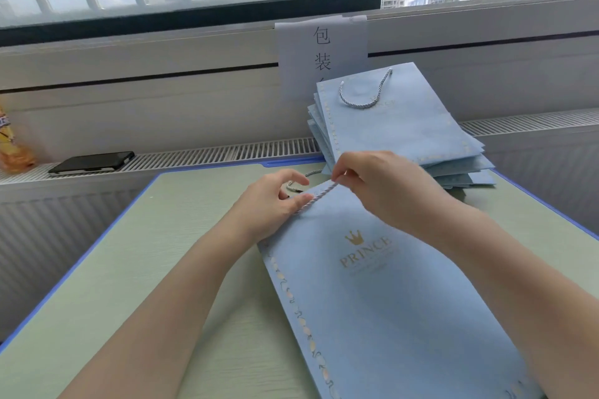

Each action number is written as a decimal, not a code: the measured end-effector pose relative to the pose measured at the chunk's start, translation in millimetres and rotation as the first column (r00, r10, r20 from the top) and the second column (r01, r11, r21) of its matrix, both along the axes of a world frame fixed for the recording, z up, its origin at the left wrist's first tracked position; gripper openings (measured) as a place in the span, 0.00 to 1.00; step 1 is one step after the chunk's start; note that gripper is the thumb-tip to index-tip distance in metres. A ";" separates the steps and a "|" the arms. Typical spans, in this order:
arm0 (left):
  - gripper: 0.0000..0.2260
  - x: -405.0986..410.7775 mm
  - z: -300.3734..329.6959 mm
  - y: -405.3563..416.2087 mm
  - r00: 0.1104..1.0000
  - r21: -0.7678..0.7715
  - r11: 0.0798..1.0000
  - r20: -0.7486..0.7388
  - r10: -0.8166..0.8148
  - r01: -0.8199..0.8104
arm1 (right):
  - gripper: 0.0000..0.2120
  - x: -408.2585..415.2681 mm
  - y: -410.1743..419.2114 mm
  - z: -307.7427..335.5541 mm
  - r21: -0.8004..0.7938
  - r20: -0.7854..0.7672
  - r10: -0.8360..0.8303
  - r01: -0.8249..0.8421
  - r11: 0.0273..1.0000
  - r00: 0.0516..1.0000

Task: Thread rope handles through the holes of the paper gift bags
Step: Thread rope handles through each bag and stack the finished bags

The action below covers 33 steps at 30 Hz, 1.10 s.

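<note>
The pale twisted rope (pixel 316 196) lies along the top edge of the blue gift bag (pixel 372 285), which rests flat on the green table (pixel 146 253) close to the person. The right hand (pixel 382 185) pinches the rope's far end between thumb and fingertips; the left hand (pixel 275 201) curls its fingers at the bag's top edge, holding the rope against the paper, with a loose dark-tipped end trailing beyond. Whether the rope has passed a hole yet cannot be told (the fingers hide the holes). Behind, a stack of bags (pixel 405 139) leans at the table's back edge, the top one already fitted with a handle (pixel 363 97), so this bag's threading appears under way, not finished.
</note>
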<state>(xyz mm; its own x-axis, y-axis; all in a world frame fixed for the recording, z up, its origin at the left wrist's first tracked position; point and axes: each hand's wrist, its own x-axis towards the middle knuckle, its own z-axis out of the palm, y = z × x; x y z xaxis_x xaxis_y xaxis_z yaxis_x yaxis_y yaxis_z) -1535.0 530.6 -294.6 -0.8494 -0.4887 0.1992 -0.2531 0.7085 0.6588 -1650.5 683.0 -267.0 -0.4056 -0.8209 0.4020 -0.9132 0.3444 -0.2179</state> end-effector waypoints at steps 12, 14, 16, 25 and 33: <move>0.05 12.2 18.5 -7.6 0.964 -0.129 0.990 0.251 0.082 -0.051 | 0.03 -28.1 8.2 3.0 -0.180 -0.200 0.030 -0.067 0.981 0.979; 0.08 15.0 19.6 -10.3 0.921 -0.208 0.975 0.359 0.148 -0.076 | 0.03 -36.0 10.2 2.4 -0.150 -0.202 -0.007 -0.024 0.988 0.979; 0.09 15.6 18.1 -9.3 0.883 -0.284 0.952 0.411 0.227 -0.113 | 0.04 -41.2 9.9 0.8 -0.222 -0.182 -0.056 0.014 0.975 0.982; 0.14 3.0 6.0 12.0 0.966 -0.352 0.901 -0.041 0.254 -0.252 | 0.34 -20.4 11.1 11.3 -0.391 0.050 -0.218 0.220 0.894 0.975; 0.14 0.7 -1.7 16.6 0.981 -0.357 0.914 -0.096 0.168 -0.191 | 0.21 -34.6 9.8 7.1 -0.497 0.340 0.027 0.155 0.854 0.940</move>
